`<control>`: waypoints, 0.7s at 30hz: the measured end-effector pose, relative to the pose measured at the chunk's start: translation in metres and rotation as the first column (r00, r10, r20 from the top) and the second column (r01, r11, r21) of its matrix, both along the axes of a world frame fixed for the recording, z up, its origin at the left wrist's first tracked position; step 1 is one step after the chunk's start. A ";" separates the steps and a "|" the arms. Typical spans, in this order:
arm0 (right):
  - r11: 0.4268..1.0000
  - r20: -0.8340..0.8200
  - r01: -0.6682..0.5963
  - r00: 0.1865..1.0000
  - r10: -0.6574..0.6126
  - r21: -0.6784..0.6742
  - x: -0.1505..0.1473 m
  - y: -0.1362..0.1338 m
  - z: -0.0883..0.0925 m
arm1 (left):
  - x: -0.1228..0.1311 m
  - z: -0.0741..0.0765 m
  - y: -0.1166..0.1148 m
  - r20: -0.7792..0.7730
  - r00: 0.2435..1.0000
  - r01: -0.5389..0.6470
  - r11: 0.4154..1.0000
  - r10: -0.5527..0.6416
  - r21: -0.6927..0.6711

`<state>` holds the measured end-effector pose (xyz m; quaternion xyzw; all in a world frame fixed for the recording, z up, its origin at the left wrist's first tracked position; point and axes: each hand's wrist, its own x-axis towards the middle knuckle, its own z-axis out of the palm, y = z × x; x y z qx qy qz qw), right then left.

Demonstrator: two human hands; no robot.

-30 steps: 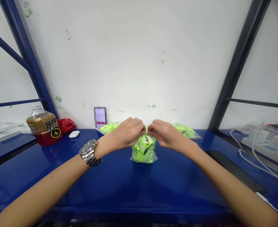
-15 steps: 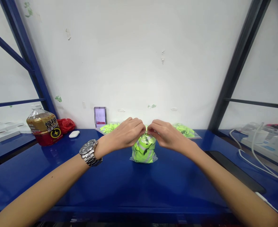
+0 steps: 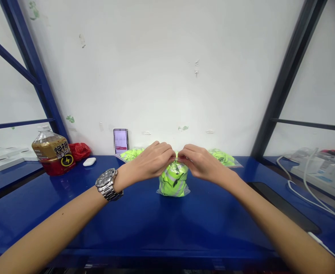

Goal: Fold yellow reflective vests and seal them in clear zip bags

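Clear plastic wraps the yellow-green bundle: this bag stands upright on the blue table, straight ahead of me. My left hand and right hand meet over it, fingers pinched narrow on its top edge, tips close together. Behind, near the wall, lie a left-side bag and a right-side bag, with an upright phone beyond the former.

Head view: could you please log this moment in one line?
clear bag: upright, neon fabric inside | left hand: pinching bag top | right hand: pinching bag top
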<state>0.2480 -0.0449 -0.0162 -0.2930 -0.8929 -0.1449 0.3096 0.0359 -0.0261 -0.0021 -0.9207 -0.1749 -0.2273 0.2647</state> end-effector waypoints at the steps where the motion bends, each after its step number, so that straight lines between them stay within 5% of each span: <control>1: 1.000 0.002 0.003 1.000 -0.003 -0.001 0.000 0.000 0.000 | 0.000 0.000 0.000 -0.001 1.000 -0.001 1.000 0.001 -0.001; 21: 0.994 -0.011 -0.006 1.000 0.008 0.105 -0.008 0.004 -0.004 | 0.003 -0.001 -0.001 -0.041 0.999 -0.016 0.997 0.019 0.076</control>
